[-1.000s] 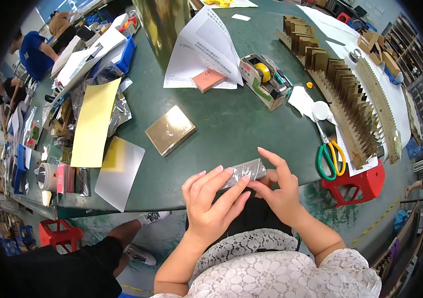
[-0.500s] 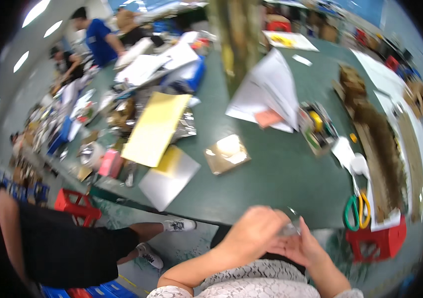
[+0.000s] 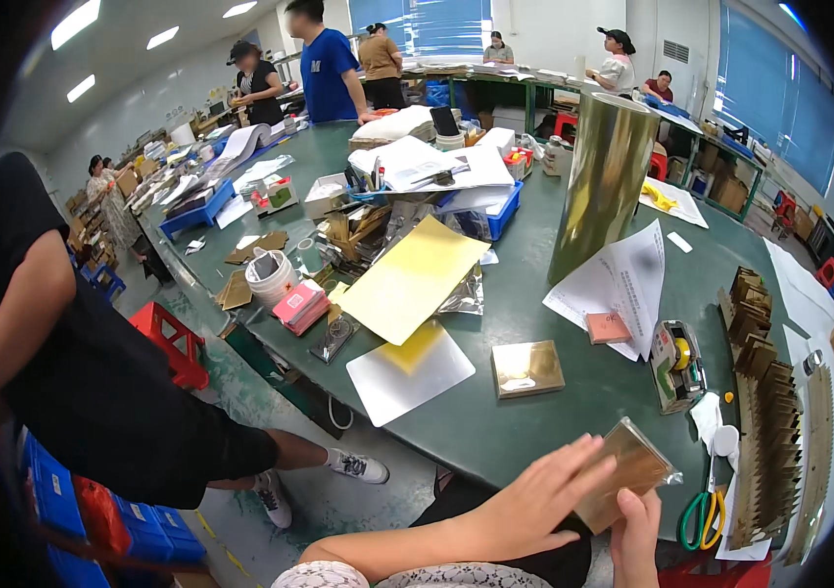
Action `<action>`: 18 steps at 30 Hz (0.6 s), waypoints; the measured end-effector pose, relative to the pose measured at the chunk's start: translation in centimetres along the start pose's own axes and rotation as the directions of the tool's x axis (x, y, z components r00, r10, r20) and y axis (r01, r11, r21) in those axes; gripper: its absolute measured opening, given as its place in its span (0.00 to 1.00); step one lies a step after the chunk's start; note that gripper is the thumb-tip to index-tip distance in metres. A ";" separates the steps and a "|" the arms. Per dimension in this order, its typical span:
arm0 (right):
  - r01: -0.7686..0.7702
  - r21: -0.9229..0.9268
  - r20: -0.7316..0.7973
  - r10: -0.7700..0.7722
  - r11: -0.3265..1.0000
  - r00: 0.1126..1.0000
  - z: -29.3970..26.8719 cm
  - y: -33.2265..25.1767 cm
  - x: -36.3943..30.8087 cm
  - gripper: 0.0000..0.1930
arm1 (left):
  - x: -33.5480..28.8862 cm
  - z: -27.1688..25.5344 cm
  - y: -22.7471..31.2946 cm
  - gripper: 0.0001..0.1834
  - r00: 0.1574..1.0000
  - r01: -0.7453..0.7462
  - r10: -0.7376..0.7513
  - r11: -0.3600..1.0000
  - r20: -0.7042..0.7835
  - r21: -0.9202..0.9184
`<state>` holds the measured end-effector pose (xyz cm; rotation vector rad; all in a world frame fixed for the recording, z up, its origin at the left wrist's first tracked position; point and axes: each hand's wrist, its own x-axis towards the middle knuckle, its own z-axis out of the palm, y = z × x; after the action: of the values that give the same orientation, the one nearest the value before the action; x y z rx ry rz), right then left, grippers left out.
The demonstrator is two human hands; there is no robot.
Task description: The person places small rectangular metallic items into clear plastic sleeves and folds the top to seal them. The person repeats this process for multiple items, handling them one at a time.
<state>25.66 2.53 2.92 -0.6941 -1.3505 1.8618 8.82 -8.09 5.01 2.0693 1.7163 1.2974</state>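
At the table's near edge, a flat gold pack in clear film (image 3: 624, 470) is tilted up in front of me. My right hand (image 3: 638, 534) grips its lower right edge, thumb over the front. Flat against its left side lies my left hand (image 3: 546, 488), fingers stretched out. Clear film sticks out at the pack's right corner. Another shiny gold pack (image 3: 528, 369) lies on the green table (image 3: 417, 402), beyond my left hand. Scissors with green and yellow handles (image 3: 703, 514) rest to the right of my right hand.
A tall gold film roll (image 3: 601, 186) stands near a folded white paper (image 3: 622, 279). Right of it are a tape dispenser (image 3: 677, 365) and a long row of brown cards (image 3: 767, 431). A yellow sheet (image 3: 412, 279) lies left. A person in black (image 3: 113, 363) stands close at left.
My hands were close together over something clear; now the left hand is spread flat and the gold pack shows. The view has shifted, bringing more of the room into sight.
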 end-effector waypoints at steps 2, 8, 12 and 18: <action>0.094 -0.215 0.025 -0.091 0.972 0.996 -1.0 1.1 0.3 0.23 | 0.2 0.1 -0.8 0.63 0.995 0.091 -0.086 0.984 0.041 -0.152; 0.241 -0.636 0.187 -0.156 0.733 0.970 -0.8 4.2 -0.6 0.17 | -0.3 6.0 -4.5 0.64 0.984 0.100 -0.147 0.925 -0.103 -0.366; 0.285 -0.670 0.254 -0.148 0.686 0.956 -0.7 2.8 -1.1 0.31 | -0.5 5.2 -3.6 0.67 0.962 0.198 -0.266 0.829 -0.058 -0.524; 0.500 -0.712 0.251 -0.487 0.492 0.837 -0.8 1.2 -2.2 0.22 | -0.7 5.1 -3.5 0.68 0.966 0.162 -0.240 0.853 -0.097 -0.497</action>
<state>27.24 0.99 1.58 -0.5740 -2.1033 0.7718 9.83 -5.53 -0.61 1.4975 1.4158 1.6474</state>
